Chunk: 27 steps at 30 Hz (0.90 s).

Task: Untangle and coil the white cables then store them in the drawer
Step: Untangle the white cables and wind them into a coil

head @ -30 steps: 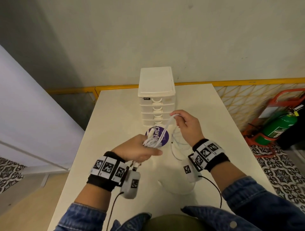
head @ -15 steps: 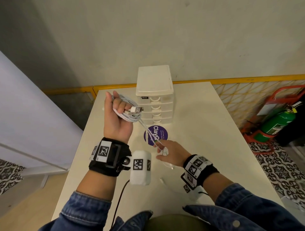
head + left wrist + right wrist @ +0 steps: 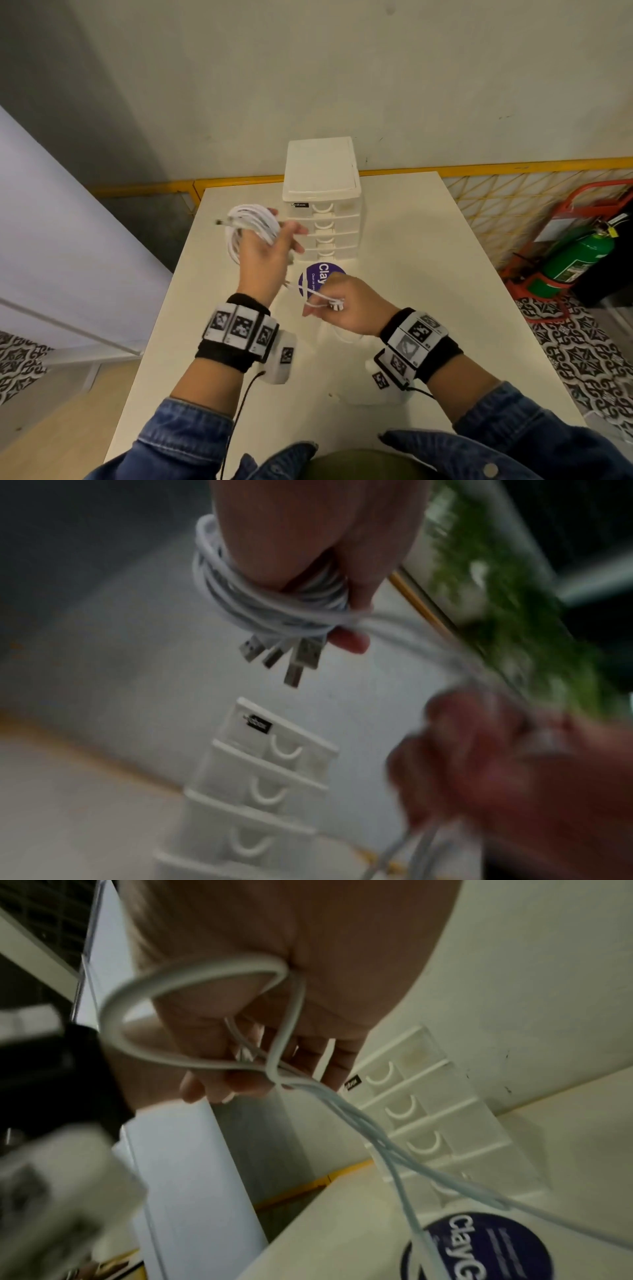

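White cables (image 3: 251,224) are sitting as a thick coil wound round the left hand (image 3: 263,255), which is raised above the table's (image 3: 428,274) far left part, just beside the drawer unit (image 3: 322,202) at the far edge. Half a second ago that hand was gripping the bundle as a fist with the knuckles up; now it is turning palm-side toward the head camera, fingers spreading while the loops are wrapping them, and several USB plugs (image 3: 281,656) are sticking out of the bundle. The right hand (image 3: 346,308) is now sitting slightly nearer the person, over the table's middle, its fingers curling round and pinching the loose tail (image 3: 284,1069), which is running taut up to the coil. That suggests another turn is going on and little slack is remaining, so coiling is probably nearing its end, while storing is not yet started: every drawer is looking closed. A purple round sticker (image 3: 317,277) is lying in front of the unit. Both wrist views are blurring with motion, so how many cables make up the bundle is hard to tell, and the tail's free end is hiding inside the right fist.
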Motion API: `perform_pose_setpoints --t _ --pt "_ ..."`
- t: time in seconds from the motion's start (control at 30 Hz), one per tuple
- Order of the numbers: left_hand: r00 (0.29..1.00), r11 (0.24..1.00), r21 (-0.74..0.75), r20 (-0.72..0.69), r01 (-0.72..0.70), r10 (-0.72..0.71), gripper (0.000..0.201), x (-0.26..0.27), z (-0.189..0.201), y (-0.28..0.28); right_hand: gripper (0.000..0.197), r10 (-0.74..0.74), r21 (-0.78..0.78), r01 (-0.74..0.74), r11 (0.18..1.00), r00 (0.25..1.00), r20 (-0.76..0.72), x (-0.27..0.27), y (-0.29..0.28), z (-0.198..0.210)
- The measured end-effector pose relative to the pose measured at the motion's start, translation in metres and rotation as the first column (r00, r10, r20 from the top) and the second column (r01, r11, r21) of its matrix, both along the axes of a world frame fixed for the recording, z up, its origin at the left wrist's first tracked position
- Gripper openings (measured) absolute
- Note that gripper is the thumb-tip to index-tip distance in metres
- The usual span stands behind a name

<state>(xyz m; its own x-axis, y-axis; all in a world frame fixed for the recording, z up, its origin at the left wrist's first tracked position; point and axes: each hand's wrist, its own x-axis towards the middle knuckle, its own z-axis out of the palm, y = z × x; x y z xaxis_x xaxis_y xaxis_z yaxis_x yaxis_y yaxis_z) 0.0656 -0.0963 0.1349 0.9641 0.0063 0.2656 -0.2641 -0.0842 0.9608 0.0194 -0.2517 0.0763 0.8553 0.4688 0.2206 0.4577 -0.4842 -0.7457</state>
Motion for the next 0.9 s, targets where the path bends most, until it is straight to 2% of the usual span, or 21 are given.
perform_pose_setpoints --t 0.03,0.07,0.1,0.13,0.2,0.23,0.27,0.33,0.43,0.5,0.57,0.67,0.8,0.9 --pt "1.000 0.971 0.239 0.005 0.019 -0.021 0.015 -0.002 -0.006 -0.001 0.012 -0.017 0.033 0.016 0.999 0.999 0.041 0.003 -0.002 0.004" --pt "0.998 0.900 0.432 -0.021 0.062 -0.059 0.028 -0.003 -0.010 -0.001 0.012 -0.044 0.065 0.039 0.997 0.997 0.071 0.005 -0.005 0.009" --pt "0.992 0.832 0.540 -0.075 0.128 -0.104 0.038 -0.005 -0.012 0.000 0.012 -0.086 0.099 0.077 0.992 0.992 0.088 0.007 -0.010 0.014" --pt "0.977 0.787 0.578 -0.148 0.214 -0.156 0.046 -0.006 -0.012 0.002 0.012 -0.135 0.127 0.123 0.984 0.987 0.092 0.009 -0.016 0.018" --pt "0.912 0.720 0.565 -0.314 0.404 -0.265 0.054 -0.010 -0.008 0.003 0.015 -0.221 0.149 0.210 0.966 0.974 0.058 0.012 -0.029 0.025" --pt "0.869 0.686 0.543 -0.385 0.485 -0.309 0.051 -0.013 -0.006 0.002 0.015 -0.263 0.154 0.256 0.954 0.964 0.027 0.014 -0.036 0.027" --pt "0.829 0.672 0.499 -0.437 0.546 -0.349 0.042 -0.016 -0.005 0.001 0.013 -0.306 0.166 0.304 0.938 0.952 -0.015 0.016 -0.042 0.028" --pt "0.785 0.719 0.376 -0.485 0.585 -0.385 0.018 -0.019 -0.005 0.000 0.010 -0.366 0.202 0.387 0.900 0.921 -0.133 0.019 -0.055 0.029" --pt "0.852 0.799 0.384 -0.442 0.463 -0.281 0.016 -0.012 -0.009 0.006 0.011 -0.401 0.215 0.466 0.858 0.870 -0.286 0.018 -0.070 0.022" --pt "0.894 0.817 0.443 -0.408 0.369 -0.182 0.027 -0.004 -0.010 0.015 0.012 -0.462 0.220 0.544 0.810 0.822 -0.333 0.015 -0.075 0.013" --pt "0.905 0.843 0.443 -0.409 0.306 -0.113 0.038 0.001 -0.010 0.025 0.008 -0.537 0.260 0.638 0.725 0.759 -0.368 0.013 -0.079 0.005" --pt "0.916 0.900 0.394 -0.400 0.186 -0.014 0.038 0.003 -0.011 0.039 0.007 -0.653 0.280 0.757 0.590 0.651 -0.386 0.012 -0.095 -0.006" --pt "0.917 0.918 0.394 -0.346 -0.050 0.198 0.037 0.007 -0.016 0.055 0.010 -0.777 0.143 0.831 0.537 0.553 -0.301 0.012 -0.117 -0.028" --pt "0.899 0.903 0.400 -0.320 -0.158 0.299 0.037 0.009 -0.018 0.061 0.018 -0.816 0.027 0.864 0.503 0.485 -0.315 0.011 -0.120 -0.045"
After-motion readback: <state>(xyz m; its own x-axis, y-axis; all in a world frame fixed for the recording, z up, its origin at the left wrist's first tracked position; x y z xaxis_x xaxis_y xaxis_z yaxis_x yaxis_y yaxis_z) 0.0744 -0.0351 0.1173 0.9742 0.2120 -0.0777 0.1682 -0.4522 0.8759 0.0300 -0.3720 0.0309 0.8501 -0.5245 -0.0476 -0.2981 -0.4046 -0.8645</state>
